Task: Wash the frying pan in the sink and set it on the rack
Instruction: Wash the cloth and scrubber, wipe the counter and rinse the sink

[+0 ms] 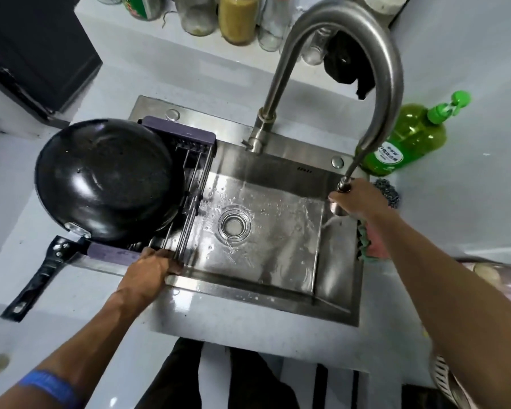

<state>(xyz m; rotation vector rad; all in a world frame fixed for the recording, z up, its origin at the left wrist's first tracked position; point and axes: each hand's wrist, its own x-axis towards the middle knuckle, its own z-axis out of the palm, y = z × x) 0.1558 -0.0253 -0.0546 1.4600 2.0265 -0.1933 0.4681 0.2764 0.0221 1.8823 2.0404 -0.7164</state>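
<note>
The black frying pan (106, 178) lies upside down on the purple-framed wire rack (186, 134) across the left end of the steel sink (278, 219). Its black handle (42, 273) sticks out over the counter toward the lower left. My left hand (151, 267) grips the rack's near edge at the sink's front rim. My right hand (354, 199) holds the pull-out spray head (341, 202) of the tall curved faucet (375, 69) at the sink's right side. Water runs from it into the wet basin.
A green soap bottle (410, 137) and a steel scourer (388, 191) sit on the counter right of the sink. A pink and green cloth (372, 246) lies on the right rim. Jars and bottles (236, 19) line the back ledge. A dark appliance (33, 54) stands at far left.
</note>
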